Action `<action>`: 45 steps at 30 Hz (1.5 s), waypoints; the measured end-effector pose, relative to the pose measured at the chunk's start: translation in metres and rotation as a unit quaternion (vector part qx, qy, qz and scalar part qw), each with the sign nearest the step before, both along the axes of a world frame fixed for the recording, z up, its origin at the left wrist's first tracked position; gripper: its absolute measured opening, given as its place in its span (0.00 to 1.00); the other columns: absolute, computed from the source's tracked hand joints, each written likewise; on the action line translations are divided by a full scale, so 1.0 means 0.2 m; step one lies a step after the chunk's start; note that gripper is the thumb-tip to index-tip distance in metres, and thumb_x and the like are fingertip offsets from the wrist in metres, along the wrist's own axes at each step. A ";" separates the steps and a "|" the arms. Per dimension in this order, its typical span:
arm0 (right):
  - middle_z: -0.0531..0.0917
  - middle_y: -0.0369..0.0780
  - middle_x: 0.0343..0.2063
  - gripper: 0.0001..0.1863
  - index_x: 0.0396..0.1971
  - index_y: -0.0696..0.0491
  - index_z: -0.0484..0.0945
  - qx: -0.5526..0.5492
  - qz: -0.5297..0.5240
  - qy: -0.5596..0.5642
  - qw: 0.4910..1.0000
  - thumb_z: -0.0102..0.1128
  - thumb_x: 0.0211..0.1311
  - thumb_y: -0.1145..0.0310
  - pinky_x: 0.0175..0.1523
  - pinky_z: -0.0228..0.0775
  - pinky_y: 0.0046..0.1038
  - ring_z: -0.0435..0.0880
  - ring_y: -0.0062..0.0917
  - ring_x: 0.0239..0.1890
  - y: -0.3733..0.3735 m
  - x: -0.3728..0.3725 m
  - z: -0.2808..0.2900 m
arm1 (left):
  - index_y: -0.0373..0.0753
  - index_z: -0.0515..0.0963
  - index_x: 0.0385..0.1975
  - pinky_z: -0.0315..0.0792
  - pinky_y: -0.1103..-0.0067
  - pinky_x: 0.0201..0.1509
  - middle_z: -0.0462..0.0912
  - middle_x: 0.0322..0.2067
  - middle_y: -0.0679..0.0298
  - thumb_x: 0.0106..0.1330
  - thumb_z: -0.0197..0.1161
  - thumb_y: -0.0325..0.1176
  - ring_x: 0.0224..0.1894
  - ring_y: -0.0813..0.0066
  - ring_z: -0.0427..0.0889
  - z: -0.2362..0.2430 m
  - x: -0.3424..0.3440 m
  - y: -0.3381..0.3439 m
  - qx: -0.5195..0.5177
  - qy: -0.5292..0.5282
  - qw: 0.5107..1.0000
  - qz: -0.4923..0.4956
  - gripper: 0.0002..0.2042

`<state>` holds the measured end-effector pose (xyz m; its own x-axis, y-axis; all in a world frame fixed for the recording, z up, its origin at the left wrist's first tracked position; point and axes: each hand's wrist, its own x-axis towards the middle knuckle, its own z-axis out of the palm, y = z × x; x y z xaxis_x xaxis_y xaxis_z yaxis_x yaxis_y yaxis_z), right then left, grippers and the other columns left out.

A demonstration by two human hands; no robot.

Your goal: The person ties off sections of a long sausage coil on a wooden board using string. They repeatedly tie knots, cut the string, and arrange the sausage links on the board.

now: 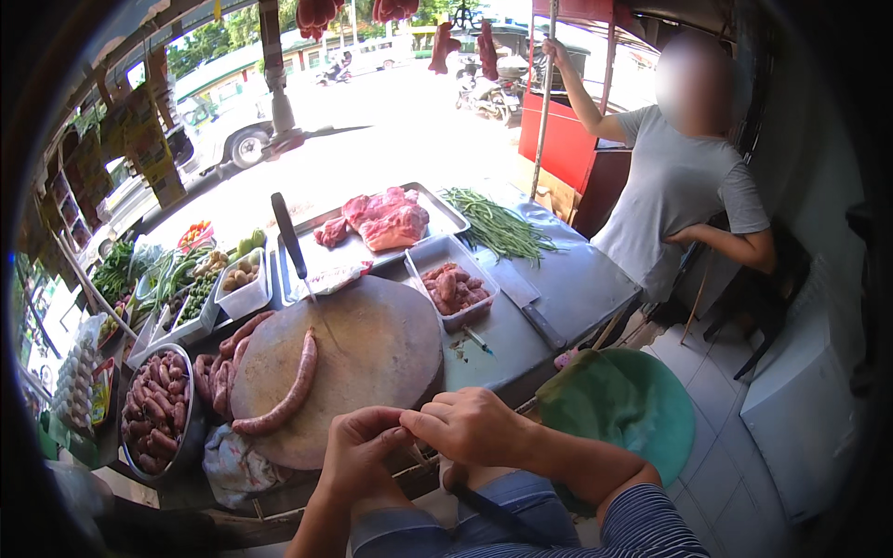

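My left hand and my right hand meet above the front edge of a round wooden chopping block, fingertips pinched together on something too small to make out. A long, curved raw sausage lies on the block, with more sausages heaped at its left edge. Left of these is a metal bowl full of short sausage links. A black-handled knife stands upright at the block's back. A cloth lies by the block's front left.
Behind are a tray of meat, green beans, a tub of sausage and a cleaver. Vegetables and eggs are left. A person stands right, near a green basin. Street and vehicles lie beyond.
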<state>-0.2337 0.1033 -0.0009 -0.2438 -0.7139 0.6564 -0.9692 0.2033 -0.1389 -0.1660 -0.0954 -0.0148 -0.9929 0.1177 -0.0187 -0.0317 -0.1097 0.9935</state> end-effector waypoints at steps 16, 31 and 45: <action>0.84 0.40 0.39 0.15 0.49 0.61 0.79 -0.194 0.067 -0.607 0.767 0.62 0.64 0.73 0.50 0.72 0.24 0.81 0.26 0.42 -0.22 0.00 -0.25 | 0.36 0.85 0.38 0.55 0.68 0.73 0.62 0.70 0.52 0.69 0.62 0.29 0.71 0.63 0.63 -0.30 0.14 0.01 0.226 0.188 0.940 0.173 0.07; 0.83 0.41 0.36 0.12 0.45 0.60 0.78 -0.271 0.191 -0.788 0.519 0.64 0.65 0.71 0.35 0.77 0.26 0.83 0.28 0.33 -0.11 0.03 -0.44 | 0.36 0.85 0.38 0.67 0.89 0.35 0.65 0.67 0.58 0.70 0.63 0.36 0.41 0.84 0.76 -0.32 0.02 0.23 0.267 0.091 0.951 0.125 0.10; 0.83 0.40 0.27 0.13 0.42 0.60 0.80 -0.289 0.164 -0.769 0.545 0.62 0.68 0.64 0.31 0.72 0.19 0.81 0.24 0.24 -0.01 0.07 -0.49 | 0.32 0.85 0.35 0.70 0.87 0.36 0.67 0.65 0.56 0.68 0.64 0.33 0.36 0.84 0.76 -0.36 -0.01 0.31 0.228 0.114 0.960 0.116 0.10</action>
<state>-0.2202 0.1005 -0.0989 -0.7454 -0.6666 -0.0067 0.4145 -0.4555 -0.7878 -0.1676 -0.0334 -0.0877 -0.9656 -0.1630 0.2025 0.2582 -0.5121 0.8192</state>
